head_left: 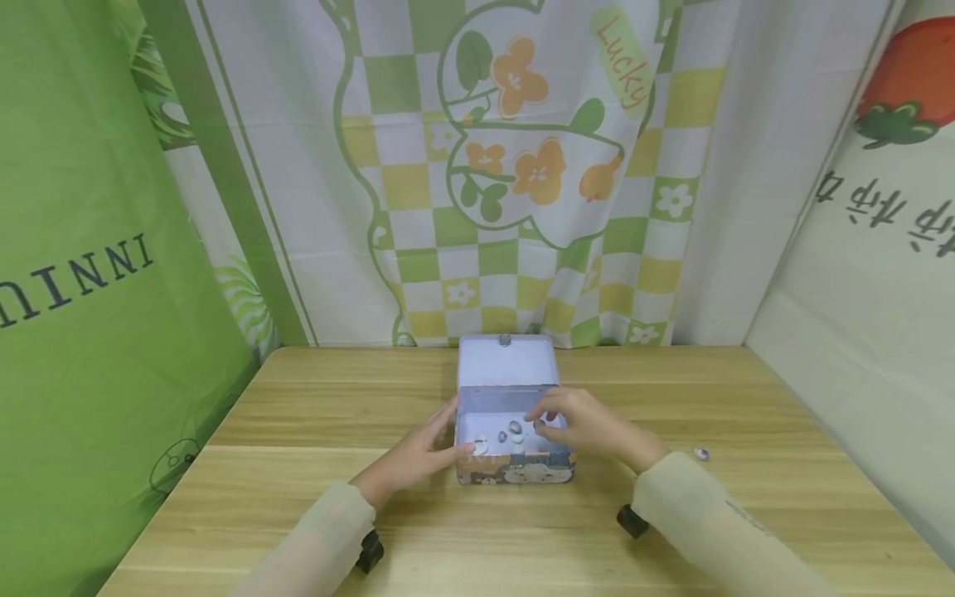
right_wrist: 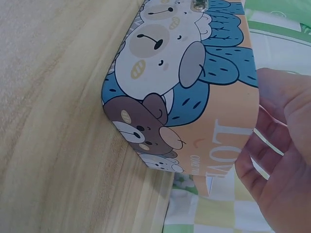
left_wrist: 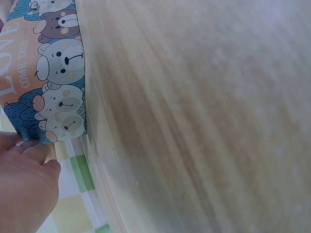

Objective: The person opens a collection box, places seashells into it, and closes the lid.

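A tin box [head_left: 516, 471] with a bear print stands on the table, its lid [head_left: 506, 362] tipped up at the back. Several small shell-like pieces [head_left: 516, 427] lie on its pale floor. My left hand [head_left: 413, 458] holds the box at its left front corner, thumb at the front rim and fingers along the left side. Over the right part of the box, my right hand [head_left: 578, 421] has its thumb and fingers curled together around a small dark shell [head_left: 539, 424]. In the right wrist view, the box wall hides those fingertips.
One more small shell [head_left: 701, 454] lies on the wooden table [head_left: 746, 514] to the right of the box. Behind the table hangs a checked curtain [head_left: 418, 257]. A green cloth [head_left: 112, 332] hangs on the left and a pale one [head_left: 858, 332] on the right.
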Demonstrator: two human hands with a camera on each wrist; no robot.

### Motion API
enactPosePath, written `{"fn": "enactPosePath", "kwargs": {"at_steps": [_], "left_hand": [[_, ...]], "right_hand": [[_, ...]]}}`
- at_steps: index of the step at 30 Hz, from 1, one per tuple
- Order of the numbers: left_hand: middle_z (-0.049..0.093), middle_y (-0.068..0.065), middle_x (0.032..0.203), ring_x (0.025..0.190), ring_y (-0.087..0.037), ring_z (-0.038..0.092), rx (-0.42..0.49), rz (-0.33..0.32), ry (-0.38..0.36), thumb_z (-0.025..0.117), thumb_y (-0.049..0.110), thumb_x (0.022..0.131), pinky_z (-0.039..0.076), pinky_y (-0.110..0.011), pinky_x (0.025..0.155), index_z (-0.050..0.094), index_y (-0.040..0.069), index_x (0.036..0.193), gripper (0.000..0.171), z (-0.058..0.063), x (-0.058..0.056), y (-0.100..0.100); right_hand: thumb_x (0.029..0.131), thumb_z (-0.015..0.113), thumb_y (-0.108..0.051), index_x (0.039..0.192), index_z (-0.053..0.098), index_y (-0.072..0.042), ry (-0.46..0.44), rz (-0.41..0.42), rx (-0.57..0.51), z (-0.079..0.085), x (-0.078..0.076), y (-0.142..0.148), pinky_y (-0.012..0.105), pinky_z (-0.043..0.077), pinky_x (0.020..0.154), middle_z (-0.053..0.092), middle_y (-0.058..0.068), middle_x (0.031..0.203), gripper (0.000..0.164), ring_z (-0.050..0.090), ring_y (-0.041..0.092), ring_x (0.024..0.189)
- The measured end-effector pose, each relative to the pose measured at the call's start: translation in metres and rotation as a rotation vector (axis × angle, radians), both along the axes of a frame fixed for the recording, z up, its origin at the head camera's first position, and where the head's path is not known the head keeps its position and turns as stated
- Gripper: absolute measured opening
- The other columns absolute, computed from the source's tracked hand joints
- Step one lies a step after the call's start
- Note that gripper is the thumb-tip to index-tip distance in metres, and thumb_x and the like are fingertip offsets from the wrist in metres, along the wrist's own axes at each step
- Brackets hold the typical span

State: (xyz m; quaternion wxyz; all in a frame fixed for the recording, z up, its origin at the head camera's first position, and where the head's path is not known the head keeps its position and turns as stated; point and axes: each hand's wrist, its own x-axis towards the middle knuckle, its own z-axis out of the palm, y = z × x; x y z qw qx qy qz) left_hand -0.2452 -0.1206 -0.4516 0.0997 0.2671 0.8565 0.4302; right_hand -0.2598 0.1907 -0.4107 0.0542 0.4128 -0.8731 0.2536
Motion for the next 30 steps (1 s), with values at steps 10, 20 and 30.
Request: {"fn": "enactPosePath", "kwargs": {"at_steps": [10,20,30], "left_hand": [[0.007,-0.006,0.167,0.150,-0.033,0.013,0.009,0.003,-0.002,0.059,0.051,0.098,0.020,-0.056,0.117,0.007,0.015,0.163,0.090,0.001,0.002,0.000],[0.007,-0.006,0.167,0.150,-0.033,0.013,0.007,0.003,0.005,0.059,0.053,0.098,0.019,-0.056,0.117,0.007,0.016,0.163,0.091,0.002,0.002,0.000],[0.007,-0.006,0.167,0.150,-0.034,0.012,0.014,0.008,-0.008,0.059,0.052,0.098,0.019,-0.058,0.117,0.006,0.017,0.163,0.090,0.002,0.003,0.000]], "right_hand": [[0.092,0.071,-0.008,0.113,0.073,-0.006,-0.058,-0.025,0.031,0.003,0.001,-0.002,0.044,0.057,0.083,0.070,0.006,0.110,0.021,0.066,0.026,0.098],[0.089,0.073,-0.004,0.109,0.074,-0.005,0.014,-0.035,-0.012,0.004,0.002,0.003,0.038,0.059,0.077,0.072,0.006,0.104,0.020,0.067,0.027,0.091],[0.088,0.073,-0.001,0.106,0.075,-0.005,-0.009,-0.100,-0.044,0.006,0.005,0.030,0.043,0.059,0.080,0.072,0.010,0.109,0.019,0.067,0.030,0.093]]}}
